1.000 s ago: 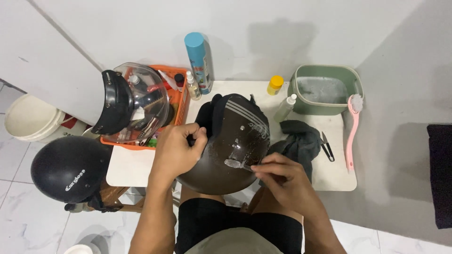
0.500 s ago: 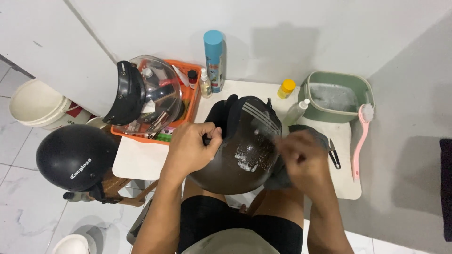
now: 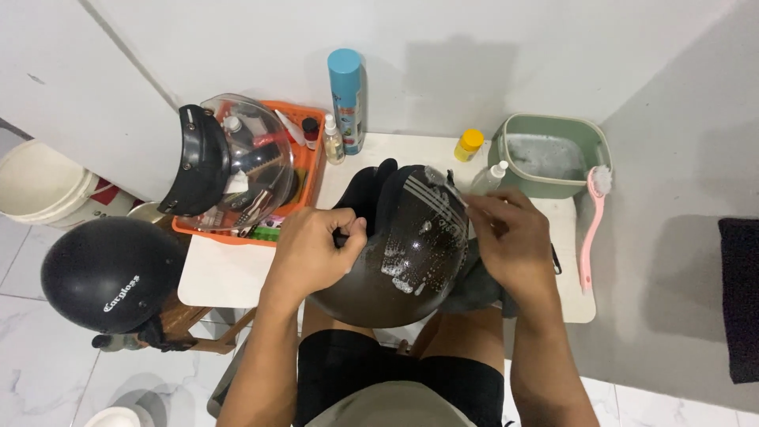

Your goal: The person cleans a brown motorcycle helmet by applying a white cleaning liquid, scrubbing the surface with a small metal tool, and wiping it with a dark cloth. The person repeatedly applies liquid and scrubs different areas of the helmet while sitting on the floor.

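While it rests tilted over the person's lap at the near edge of the white table [image 3: 237, 277], the dark helmet [image 3: 395, 253] shows pale stripes and a scatter of white suds on its glossy shell. The left hand [image 3: 316, 249] grips the helmet's left rim, fingers curled together around the edge with the thumb pressed on top. The right hand [image 3: 510, 237] sits at the helmet's right side, its fingers pinched together on what looks like a small brush [image 3: 443, 183] whose foamy tip touches the upper part of the shell, though the tool is too small to tell for sure. A dark cloth [image 3: 474, 289] lies bunched under that hand, touching the helmet. Just behind the right hand stand a clear bottle [image 3: 486, 178] and a yellow-capped bottle [image 3: 468, 145], and beside them a green basin [image 3: 553, 154] holding soapy water, with a pink long-handled brush [image 3: 591, 225] leaning on its rim. A tall blue spray can [image 3: 348, 99] stands at the wall. To the left, an orange tray [image 3: 312, 170] carries a clear visor [image 3: 237, 162] and small items, and a black helmet [image 3: 111, 273] sits lower, well apart.
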